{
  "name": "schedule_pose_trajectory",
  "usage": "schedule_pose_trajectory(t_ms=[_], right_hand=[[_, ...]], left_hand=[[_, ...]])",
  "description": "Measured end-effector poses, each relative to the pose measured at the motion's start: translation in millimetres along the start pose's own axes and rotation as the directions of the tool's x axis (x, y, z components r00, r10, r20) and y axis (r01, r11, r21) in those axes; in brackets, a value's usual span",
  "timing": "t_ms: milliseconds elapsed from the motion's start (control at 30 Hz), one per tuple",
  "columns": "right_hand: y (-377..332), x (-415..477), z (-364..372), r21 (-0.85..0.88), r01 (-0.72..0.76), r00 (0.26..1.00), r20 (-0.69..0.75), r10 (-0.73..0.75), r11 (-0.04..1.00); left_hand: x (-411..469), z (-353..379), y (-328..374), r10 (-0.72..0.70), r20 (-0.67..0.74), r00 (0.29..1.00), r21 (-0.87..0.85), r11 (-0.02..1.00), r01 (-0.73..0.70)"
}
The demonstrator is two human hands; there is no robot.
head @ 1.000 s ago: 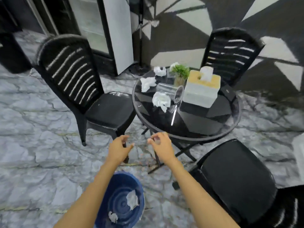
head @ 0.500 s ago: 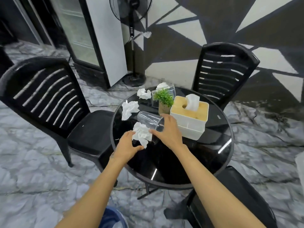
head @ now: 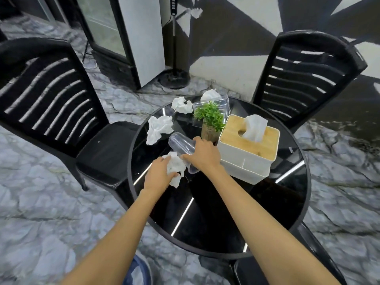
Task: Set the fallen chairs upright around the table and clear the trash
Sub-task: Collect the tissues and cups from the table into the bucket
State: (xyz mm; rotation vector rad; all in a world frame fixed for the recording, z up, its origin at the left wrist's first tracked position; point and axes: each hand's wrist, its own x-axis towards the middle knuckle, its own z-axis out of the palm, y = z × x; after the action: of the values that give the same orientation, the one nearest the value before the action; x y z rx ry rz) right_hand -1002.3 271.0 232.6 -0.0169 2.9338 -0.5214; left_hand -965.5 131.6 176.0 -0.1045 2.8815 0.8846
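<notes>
The crumpled tissue (head: 175,166) lies at 9 o'clock on the desk (head: 216,223), bunched inside the curled fingers of the left hand (head: 156,175). Touching it at 10 o'clock, the tipped clear cup (head: 179,142) is wrapped near its mouth by the right hand (head: 203,155). So both hands are grasping.

The cup looks slick and round. A loose hold could let it roll toward the desk's 9 o'clock edge, and lifting the right wrist carelessly could knock the small plant (head: 210,120) just behind it. More tissues (head: 159,128) wait at 11 o'clock.

Half a second ago the left hand only brushed the tissue. Now it has closed on it, and the view has drawn nearer.
</notes>
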Motion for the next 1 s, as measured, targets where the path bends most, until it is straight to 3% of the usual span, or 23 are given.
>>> schedule_pose_trajectory(t_ms=[200, 333, 467, 633, 767, 1000], right_hand=[[-12.1, -9.6, -5.2, 0.133, -0.064, 0.996, -0.045, 0.071, 0.989], [-29.8, -35.5, -9.9, 0.269, -0.124, 0.992, 0.006, 0.128, 0.955], [-58.8, -83.4, 3.7, 0.480, -0.198, 0.980, 0.102, 0.170, 0.855], [-102.9, -166.8, 48.9, 0.666, -0.254, 0.967, 0.191, 0.169, 0.702], [-126.7, -226.1, 110.6, 0.678, -0.344, 0.937, 0.296, 0.188, 0.649], [-132.7, -288.8, 253.9, 0.579, -0.566, 0.807, 0.534, 0.251, 0.587]], left_hand=[[-9.6, -16.2, -16.0, -0.042, -0.042, 0.998, -0.069, 0.997, 0.039], [-32.2, -45.2, -33.9, -0.034, -0.091, 0.995, -0.147, 0.989, 0.021], [-71.4, -76.8, -67.2, -0.065, -0.135, 0.989, -0.239, 0.970, 0.031], [-140.6, -100.4, -131.5, -0.118, -0.070, 0.991, -0.269, 0.958, 0.095], [-198.8, -95.6, -189.5, -0.145, 0.029, 0.989, -0.298, 0.943, 0.147], [-270.1, -36.9, -293.0, -0.290, 0.209, 0.934, -0.279, 0.898, 0.341]])
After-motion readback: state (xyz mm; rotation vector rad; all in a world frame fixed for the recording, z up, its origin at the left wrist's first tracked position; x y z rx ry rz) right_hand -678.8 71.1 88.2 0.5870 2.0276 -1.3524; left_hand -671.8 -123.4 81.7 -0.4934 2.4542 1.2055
